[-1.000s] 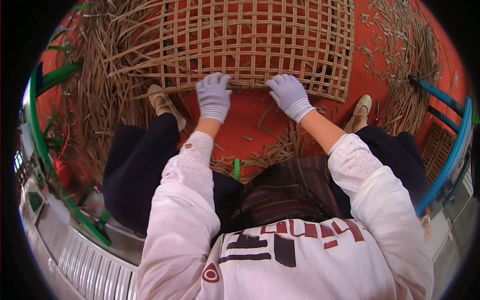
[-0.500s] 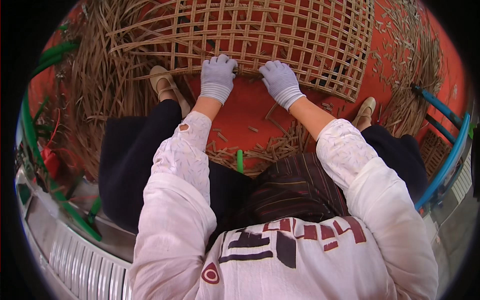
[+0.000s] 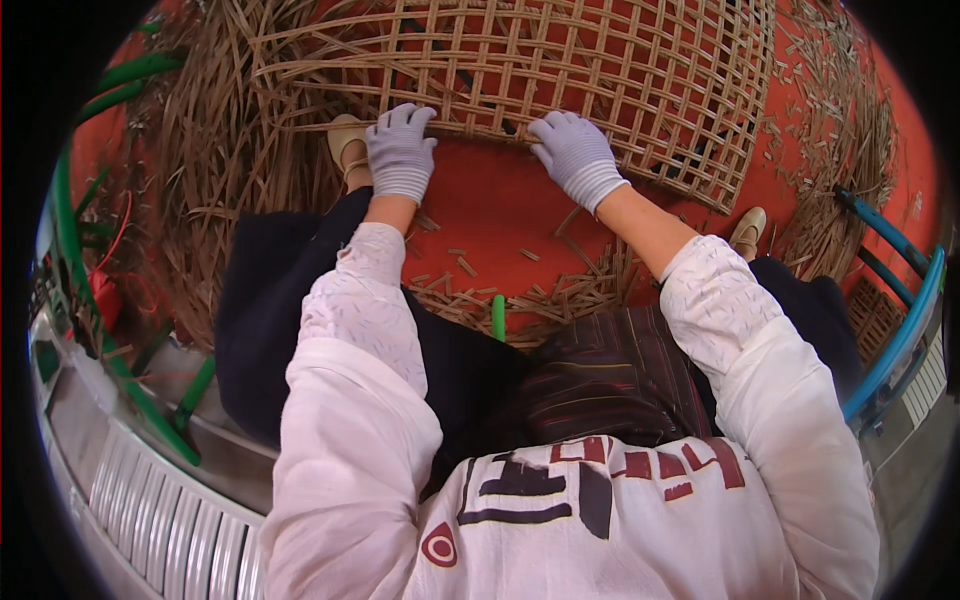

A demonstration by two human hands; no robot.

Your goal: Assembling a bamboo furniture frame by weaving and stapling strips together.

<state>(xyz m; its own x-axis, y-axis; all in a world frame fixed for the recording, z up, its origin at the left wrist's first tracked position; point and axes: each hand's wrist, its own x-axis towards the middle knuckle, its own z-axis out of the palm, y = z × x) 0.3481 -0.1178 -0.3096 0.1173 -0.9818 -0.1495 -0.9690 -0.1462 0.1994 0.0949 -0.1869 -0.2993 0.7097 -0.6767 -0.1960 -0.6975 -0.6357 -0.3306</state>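
My two gloved hands press on the near edge of an open-weave lattice mat spread on a red floor.

My left hand (image 3: 400, 150) and right hand (image 3: 575, 155), both in pale gloves, rest fingers-down on the woven lattice mat (image 3: 560, 70), palms flattened rather than closed around any strip. I judge I am seating the edge weave; next calls for working a loose strip through. Loose cane strips (image 3: 215, 170) heap to the left, offcuts (image 3: 520, 295) litter the red floor (image 3: 490, 215), a blue frame (image 3: 900, 330) stands right.
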